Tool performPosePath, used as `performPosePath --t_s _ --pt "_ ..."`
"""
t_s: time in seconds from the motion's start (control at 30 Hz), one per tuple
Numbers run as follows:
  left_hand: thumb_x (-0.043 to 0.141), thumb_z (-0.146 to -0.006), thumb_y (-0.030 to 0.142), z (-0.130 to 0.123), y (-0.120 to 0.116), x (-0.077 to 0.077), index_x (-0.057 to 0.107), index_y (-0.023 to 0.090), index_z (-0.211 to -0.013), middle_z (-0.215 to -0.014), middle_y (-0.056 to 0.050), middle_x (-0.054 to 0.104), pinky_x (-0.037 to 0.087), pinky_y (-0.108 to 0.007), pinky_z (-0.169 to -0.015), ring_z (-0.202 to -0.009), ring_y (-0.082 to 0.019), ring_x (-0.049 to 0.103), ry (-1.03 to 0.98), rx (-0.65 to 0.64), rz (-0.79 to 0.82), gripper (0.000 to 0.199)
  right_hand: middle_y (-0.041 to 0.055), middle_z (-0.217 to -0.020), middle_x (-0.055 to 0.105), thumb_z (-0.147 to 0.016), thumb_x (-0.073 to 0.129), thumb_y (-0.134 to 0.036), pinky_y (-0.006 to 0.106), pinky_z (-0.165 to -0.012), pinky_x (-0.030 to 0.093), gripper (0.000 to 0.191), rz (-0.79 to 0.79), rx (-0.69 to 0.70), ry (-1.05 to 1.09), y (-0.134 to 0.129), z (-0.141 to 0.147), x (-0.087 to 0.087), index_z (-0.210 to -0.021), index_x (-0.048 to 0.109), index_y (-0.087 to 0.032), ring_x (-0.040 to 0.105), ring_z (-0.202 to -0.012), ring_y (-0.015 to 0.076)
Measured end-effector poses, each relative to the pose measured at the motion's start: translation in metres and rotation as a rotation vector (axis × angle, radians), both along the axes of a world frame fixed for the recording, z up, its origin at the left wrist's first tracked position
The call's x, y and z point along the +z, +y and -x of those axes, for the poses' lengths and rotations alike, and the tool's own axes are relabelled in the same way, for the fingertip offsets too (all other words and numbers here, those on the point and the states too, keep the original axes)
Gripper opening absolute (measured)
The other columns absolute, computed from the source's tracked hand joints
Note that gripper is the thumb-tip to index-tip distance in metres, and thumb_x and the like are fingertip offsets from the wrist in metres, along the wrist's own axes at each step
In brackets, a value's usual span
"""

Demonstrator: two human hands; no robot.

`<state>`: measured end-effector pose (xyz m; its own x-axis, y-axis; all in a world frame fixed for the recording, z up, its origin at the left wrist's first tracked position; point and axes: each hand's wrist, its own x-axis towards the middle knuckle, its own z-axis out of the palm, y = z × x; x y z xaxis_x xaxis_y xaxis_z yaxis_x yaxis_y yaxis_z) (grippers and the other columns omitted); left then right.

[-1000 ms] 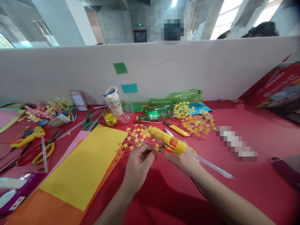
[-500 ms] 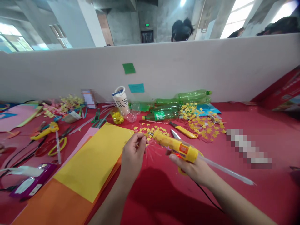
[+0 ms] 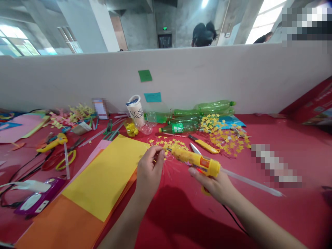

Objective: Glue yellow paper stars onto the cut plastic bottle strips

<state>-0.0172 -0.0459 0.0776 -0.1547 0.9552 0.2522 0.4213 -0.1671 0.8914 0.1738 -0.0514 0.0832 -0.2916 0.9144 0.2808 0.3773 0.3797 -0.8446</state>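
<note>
My right hand [image 3: 214, 183] is wrapped round a yellow hot glue gun [image 3: 193, 160], its metal nozzle pointing left and a red light glowing on its body. A long clear glue stick [image 3: 255, 182] juts from the gun's back end. Close to the nozzle tip, my left hand [image 3: 150, 164] is closed in a pinch; what its fingertips hold is hidden. Small yellow stars [image 3: 169, 142] lie scattered on the red table just behind both hands. A yellow sheet [image 3: 106, 176] rests on orange sheets [image 3: 64, 221] beside my left forearm.
Green plastic bottles [image 3: 186, 128], a white cup [image 3: 135, 110] and a yellow utility knife [image 3: 204, 144] lie toward the partition [image 3: 197, 76]. At left are another glue gun [image 3: 53, 142], scissors [image 3: 66, 159] and a purple power strip [image 3: 38, 197] with cords. A person's head [image 3: 203, 34] shows beyond the partition.
The glue gun's nozzle has come slightly closer to my left fingertips, and the gun has tipped a little. My left hand keeps its pinch. The whole view has shifted slightly.
</note>
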Motion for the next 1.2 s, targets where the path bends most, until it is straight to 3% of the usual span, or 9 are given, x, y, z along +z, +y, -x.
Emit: performPosePath --t_s 0.23,0.5,0.87,1.2 --pt "0.047 -0.088 0.036 -0.0008 -0.0001 0.0017 0.058 0.021 -0.094 -0.087 -0.003 0.064 0.044 -0.024 -0.065 -0.075 -0.016 0.059 0.026 -0.008 -0.008 0.019 0.0000 -0.062 0.055 -0.086 0.052 -0.038 0.027 -0.053 0.042 0.020 -0.091 0.014 -0.048 -0.0004 -0.0006 0.0026 -0.081 0.065 -0.024 0.051 -0.059 0.0155" --pt "0.046 -0.089 0.036 -0.0010 -0.0021 0.0027 0.058 0.022 -0.095 -0.086 -0.003 0.063 0.044 -0.024 -0.065 -0.074 -0.016 0.058 0.022 -0.011 -0.008 0.019 -0.0005 -0.061 0.054 -0.087 0.049 -0.042 0.029 -0.056 0.043 0.027 -0.046 0.013 -0.066 -0.0019 -0.0021 0.0010 -0.074 0.061 -0.022 0.049 -0.057 0.0157" --pt "0.047 -0.089 0.034 -0.0026 -0.0019 0.0035 0.058 0.021 -0.093 -0.081 -0.001 0.062 0.043 -0.024 -0.064 -0.069 -0.014 0.057 0.019 -0.009 -0.025 0.017 -0.0040 -0.056 0.043 -0.086 0.051 -0.041 0.025 -0.048 0.034 0.028 -0.016 0.022 -0.028 -0.0033 -0.0022 0.0014 -0.067 0.054 -0.021 0.039 -0.050 0.0106" --pt "0.047 -0.090 0.035 -0.0022 -0.0020 0.0029 0.057 0.022 -0.092 -0.078 0.001 0.061 0.043 -0.024 -0.064 -0.067 -0.013 0.056 0.008 -0.014 -0.021 0.017 -0.0033 -0.055 0.043 -0.084 0.053 -0.044 0.026 -0.045 0.034 0.028 0.082 0.010 0.036 -0.0046 -0.0010 0.0026 -0.067 0.053 -0.022 0.038 -0.049 0.0117"
